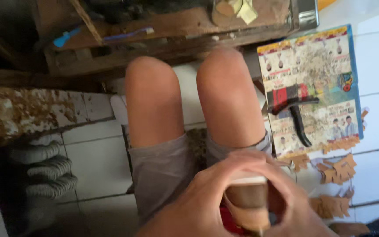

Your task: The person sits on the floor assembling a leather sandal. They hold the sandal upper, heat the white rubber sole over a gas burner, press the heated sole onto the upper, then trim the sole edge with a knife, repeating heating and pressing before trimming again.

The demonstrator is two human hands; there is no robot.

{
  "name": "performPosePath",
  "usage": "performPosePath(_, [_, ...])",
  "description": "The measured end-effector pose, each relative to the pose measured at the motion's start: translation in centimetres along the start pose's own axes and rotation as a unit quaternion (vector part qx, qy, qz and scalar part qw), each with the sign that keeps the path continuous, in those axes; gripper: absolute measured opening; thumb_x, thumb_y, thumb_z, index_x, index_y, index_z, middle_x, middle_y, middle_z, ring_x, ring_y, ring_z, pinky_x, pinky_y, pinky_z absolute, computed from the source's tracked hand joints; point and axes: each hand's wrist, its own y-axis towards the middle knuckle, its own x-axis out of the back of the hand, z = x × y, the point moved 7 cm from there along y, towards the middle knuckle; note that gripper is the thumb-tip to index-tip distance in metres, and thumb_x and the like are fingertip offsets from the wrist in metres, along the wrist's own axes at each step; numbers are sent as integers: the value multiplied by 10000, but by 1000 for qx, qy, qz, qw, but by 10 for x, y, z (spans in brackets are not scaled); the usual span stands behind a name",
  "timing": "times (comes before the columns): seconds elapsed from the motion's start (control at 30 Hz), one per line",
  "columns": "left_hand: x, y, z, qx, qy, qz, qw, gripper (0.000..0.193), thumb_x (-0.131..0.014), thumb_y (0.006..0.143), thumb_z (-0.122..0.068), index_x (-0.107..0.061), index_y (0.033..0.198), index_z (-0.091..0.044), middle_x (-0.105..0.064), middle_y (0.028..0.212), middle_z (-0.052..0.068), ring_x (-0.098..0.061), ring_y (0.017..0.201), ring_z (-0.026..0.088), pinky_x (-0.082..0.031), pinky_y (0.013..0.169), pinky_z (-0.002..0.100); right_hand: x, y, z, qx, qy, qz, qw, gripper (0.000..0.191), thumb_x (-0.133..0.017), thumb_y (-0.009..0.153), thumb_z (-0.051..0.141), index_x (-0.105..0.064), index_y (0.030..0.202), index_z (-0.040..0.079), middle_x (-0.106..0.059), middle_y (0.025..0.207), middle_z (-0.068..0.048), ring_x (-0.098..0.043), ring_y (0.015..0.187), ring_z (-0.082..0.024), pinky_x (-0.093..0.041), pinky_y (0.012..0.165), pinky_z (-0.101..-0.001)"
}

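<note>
White floor tiles (97, 162) fill the lower half of the frame, with a worn wooden bench (172, 30) across the top and a rusty, flaking slab (27, 112) at the left edge. At the bottom centre both hands meet over the lap: the left hand (198, 202) and the right hand (292, 206) wrap their fingers around a tan leather piece (247, 206), which has a pale cream top edge, a darker brown face and a rounded lighter flap below; something red shows under it. Both hands are clasped on it, just above grey shorts (163, 171) and bare knees. Room is tight: the bench sits close in front of the knees and the slab crowds the left. To the right, a colourful printed sheet (325, 66) lies on the tiles with a red and black hand tool (292, 107) on it, and brown cut scraps (336, 171) scatter near its lower edge. At top centre a round metal tin (224, 11) on the bench holds yellowish bits.
</note>
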Motion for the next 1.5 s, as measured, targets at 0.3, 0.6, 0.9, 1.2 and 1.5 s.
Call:
performPosePath(0.3, [62, 43, 24, 151, -258, -88, 950, 595, -794, 910, -239, -589, 1385, 57, -662, 1295, 127, -639, 1195, 203, -504, 1041, 361, -25, 53, 62, 481, -231, 61, 844, 615, -707, 953, 144, -481, 1524, 172, -297, 1648, -205, -281, 1552, -354, -286, 1267, -471])
performPosePath(0.6, [124, 89, -41, -148, 288, -155, 933, 429, -811, 878, -260, -690, 1238, -60, -746, 1124, 58, -690, 1076, 159, -540, 966, 342, -14, 168, 89, 226, 6, 83, 971, 700, -568, 1019, 15, -208, 1618, 69, -346, 1650, -139, -355, 1517, -221, -304, 1231, -365])
performPosePath(0.9, [124, 81, -8, -68, 136, -70, 986, 461, -675, 1001, -307, -620, 1353, -16, -723, 1210, 130, -699, 1133, 272, -530, 1021, 363, -16, 162, 81, 251, -169, 21, 953, 457, -643, 1009, 110, -520, 1442, 31, -666, 1310, -96, -615, 1241, -197, -471, 1097, -332])
performPosePath(1.2, [107, 77, -19, -136, 315, -4, 939, 580, -718, 984, -367, -555, 1380, 25, -659, 1336, 204, -655, 1264, 352, -509, 1083, 410, -7, 138, 72, 183, -179, 80, 963, 508, -591, 1023, 113, -445, 1498, 7, -585, 1470, -133, -573, 1363, -225, -442, 1133, -367])
performPosePath(1.5, [87, 52, -18, -106, 181, 55, 976, 685, -794, 868, -353, -514, 1379, 7, -628, 1320, 172, -635, 1246, 323, -488, 1092, 426, -9, 112, 96, 192, 38, 195, 961, 431, -615, 1007, 51, -526, 1428, 23, -430, 1586, -187, -445, 1485, -289, -393, 1199, -407])
